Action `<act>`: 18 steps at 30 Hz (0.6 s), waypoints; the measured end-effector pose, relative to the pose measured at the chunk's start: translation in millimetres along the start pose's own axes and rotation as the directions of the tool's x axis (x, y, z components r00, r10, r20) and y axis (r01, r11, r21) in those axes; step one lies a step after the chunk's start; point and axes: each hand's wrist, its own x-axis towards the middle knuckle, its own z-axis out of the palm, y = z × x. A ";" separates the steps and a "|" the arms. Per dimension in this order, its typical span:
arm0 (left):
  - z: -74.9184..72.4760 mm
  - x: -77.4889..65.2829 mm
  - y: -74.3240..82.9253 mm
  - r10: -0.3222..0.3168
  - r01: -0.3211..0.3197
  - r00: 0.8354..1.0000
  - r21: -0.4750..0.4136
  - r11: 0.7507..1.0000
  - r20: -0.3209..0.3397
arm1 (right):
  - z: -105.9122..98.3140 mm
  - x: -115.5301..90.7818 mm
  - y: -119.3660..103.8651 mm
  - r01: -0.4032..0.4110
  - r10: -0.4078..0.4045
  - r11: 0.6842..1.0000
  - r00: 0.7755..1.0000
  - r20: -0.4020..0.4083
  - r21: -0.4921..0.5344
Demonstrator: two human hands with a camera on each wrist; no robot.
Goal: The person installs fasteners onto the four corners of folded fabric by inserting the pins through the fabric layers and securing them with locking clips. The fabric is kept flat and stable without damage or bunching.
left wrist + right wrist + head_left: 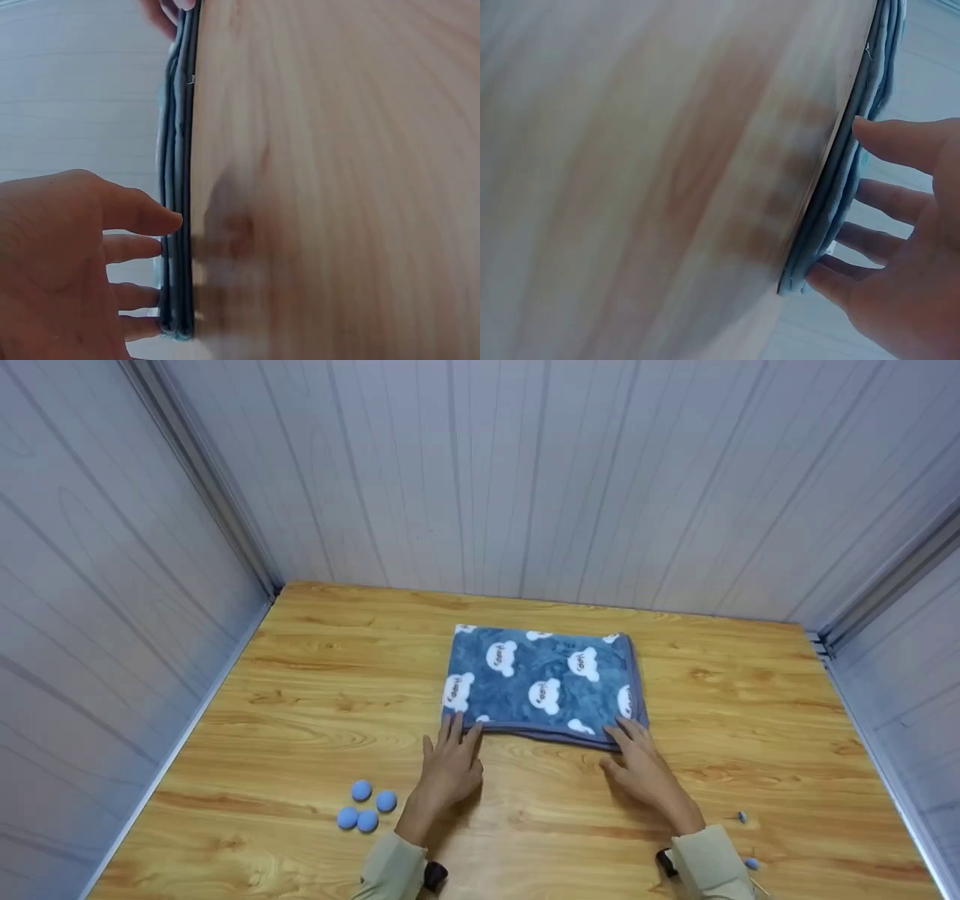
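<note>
A folded blue fleece blanket (510,686) with white bear heads lies on the wooden table. My left hand (450,769) has its straight fingers on the near left corner. At the near right corner, the extended fingers of my right hand (643,769) rest on the blanket's top, thumb spread toward the middle. In the left wrist view, the stacked folds of the blanket (178,150) show edge-on, with the left hand (60,255) reaching over them. The right wrist view has the right hand (915,225) with spread fingers at the layered edge (832,195).
Several blue balls (361,790) sit on the table (300,735) left of my left forearm. Small blue-headed items (742,816) lie by my right sleeve (712,859). Panelled walls (487,495) stand behind the table and on both sides.
</note>
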 end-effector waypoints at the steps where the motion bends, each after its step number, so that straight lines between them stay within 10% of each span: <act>1: -0.3 0.2 0.6 -0.004 0.004 1.000 0.001 1.000 0.005 | -0.4 0.2 -0.3 0.003 -0.003 1.000 1.000 -0.001 -0.009; 18: -1.3 -3.1 1.8 -0.037 0.037 0.998 0.009 0.999 0.044 | -5.9 -3.4 -7.8 -0.004 0.007 0.998 0.998 0.054 -0.061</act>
